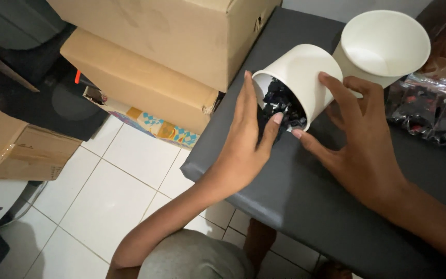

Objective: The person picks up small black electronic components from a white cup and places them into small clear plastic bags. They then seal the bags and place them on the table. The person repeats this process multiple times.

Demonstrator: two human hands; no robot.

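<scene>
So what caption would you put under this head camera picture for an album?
Two bare hands, left hand and right hand, tip a white paper cup of small black pieces onto a dark grey table.

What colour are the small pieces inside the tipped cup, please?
Black, seen in the head view: pieces inside the white cup.
</scene>
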